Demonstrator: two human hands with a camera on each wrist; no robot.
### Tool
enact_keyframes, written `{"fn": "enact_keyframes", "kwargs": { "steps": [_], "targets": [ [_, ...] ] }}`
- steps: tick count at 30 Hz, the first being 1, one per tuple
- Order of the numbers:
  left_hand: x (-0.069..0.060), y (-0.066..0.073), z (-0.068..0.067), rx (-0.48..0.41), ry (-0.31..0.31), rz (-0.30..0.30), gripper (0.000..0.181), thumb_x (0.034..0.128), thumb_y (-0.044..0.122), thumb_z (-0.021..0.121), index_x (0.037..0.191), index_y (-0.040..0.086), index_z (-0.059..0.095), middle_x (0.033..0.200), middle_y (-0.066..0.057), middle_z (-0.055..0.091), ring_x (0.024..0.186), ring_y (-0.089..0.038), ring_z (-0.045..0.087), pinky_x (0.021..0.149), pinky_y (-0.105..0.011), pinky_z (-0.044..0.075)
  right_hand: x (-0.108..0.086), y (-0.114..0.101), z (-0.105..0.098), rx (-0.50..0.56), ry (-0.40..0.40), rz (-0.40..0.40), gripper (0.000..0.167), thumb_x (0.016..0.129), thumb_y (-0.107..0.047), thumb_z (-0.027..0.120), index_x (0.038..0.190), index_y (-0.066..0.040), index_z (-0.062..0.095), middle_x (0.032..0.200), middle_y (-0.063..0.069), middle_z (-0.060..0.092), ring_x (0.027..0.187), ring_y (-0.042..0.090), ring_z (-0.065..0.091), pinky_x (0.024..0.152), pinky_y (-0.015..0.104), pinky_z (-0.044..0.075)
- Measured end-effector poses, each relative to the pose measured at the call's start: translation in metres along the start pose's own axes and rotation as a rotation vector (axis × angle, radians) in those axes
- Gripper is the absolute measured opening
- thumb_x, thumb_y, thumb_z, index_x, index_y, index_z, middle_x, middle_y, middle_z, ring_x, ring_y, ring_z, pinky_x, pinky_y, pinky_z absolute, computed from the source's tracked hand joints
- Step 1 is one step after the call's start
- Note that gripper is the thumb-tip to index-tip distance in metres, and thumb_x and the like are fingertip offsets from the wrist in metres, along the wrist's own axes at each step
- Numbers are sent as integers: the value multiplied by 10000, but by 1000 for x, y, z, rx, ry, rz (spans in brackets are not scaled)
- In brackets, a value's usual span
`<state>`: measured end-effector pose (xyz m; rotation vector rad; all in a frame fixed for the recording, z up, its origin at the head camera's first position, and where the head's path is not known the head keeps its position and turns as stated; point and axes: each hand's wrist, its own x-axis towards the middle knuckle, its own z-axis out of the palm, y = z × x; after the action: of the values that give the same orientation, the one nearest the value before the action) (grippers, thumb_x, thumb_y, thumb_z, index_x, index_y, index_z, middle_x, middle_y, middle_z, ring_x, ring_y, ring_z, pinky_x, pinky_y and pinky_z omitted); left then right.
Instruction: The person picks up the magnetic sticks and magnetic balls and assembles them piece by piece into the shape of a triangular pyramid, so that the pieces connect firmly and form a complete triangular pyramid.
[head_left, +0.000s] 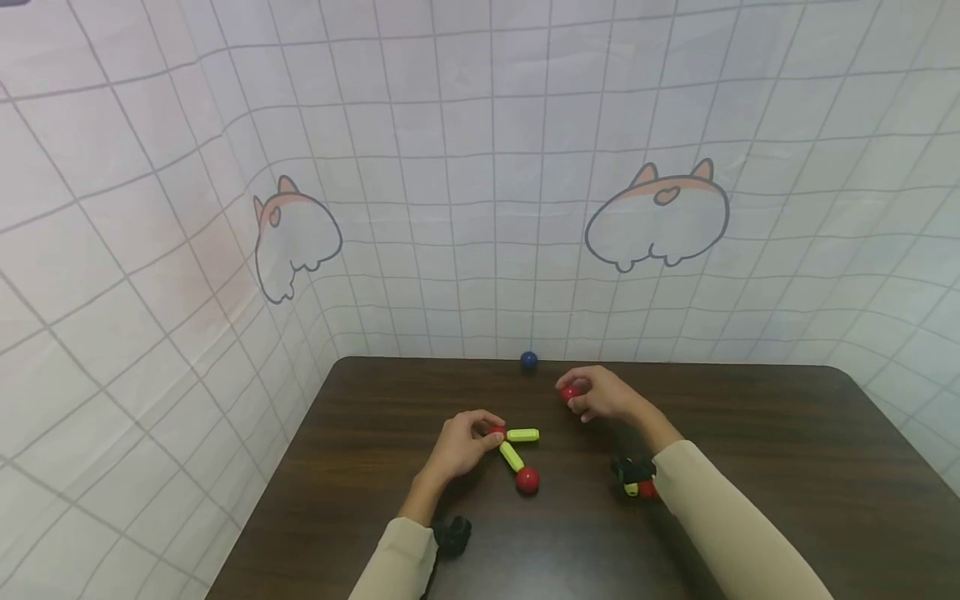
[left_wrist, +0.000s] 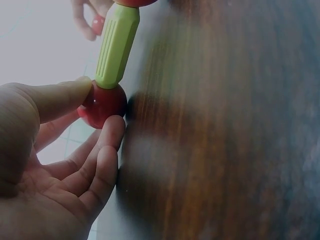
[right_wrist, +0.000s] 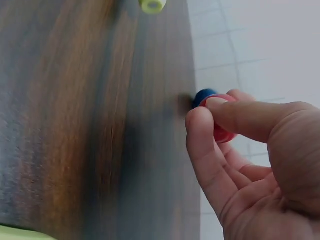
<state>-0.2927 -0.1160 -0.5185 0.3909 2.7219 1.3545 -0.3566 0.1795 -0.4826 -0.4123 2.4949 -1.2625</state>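
Hands apart: your left hand (head_left: 459, 446) pinches a red ball (left_wrist: 111, 102) where 2 green rods (head_left: 522, 435) meet; your right pinches a second ball (head_left: 568, 391), farther right. Advisable: steady the left grip, clear of the rods.

Long, plain cream left sleeve (head_left: 395, 560) at bottom centre-left, matching right sleeve (head_left: 738, 523) at lower right, small black wrist camera (head_left: 454, 537) beside each

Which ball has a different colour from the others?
Only the blue ball, near the table's far edge. The left hand holds a red ball, the right hand another red ball, and a third red ball touches a green stick.
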Motion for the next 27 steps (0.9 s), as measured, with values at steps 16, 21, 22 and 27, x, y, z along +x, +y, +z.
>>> {"fn": "enact_keyframes", "kwargs": {
  "steps": [16,21,22,27],
  "targets": [
    [0,-1,0,11,14,25,156,940,214,752,1091,177,758,1026,-46,727,780,-122,644,700,-317,529,-42,-2,20,133,51,-90,411,937,-13,688,1341,-28,613,1182,207,634,868,281,709,670,458,606],
    [1,-3,1,9,14,29,159,935,207,758,1089,168,756,1028,-57,724,775,-126,644,693,-321,530,-50,-1,29,151,69,-101,403,947,-16,678,1344,-20,611,1239,246,628,876,303,720,662,477,604],
    [1,-3,1,10,13,31,159,934,207,758,1089,168,755,1027,-58,723,774,-127,643,693,-322,530,-51,-1,31,154,73,-101,401,948,-17,677,1344,-19,612,1247,252,625,876,310,720,659,475,604],
    [1,-2,-1,14,10,30,155,936,209,756,1087,172,753,1031,-59,723,773,-128,640,692,-323,527,-54,-3,41,181,97,-92,392,952,-15,672,1340,-14,614,1226,250,629,871,306,719,631,427,602]
  ]
}}
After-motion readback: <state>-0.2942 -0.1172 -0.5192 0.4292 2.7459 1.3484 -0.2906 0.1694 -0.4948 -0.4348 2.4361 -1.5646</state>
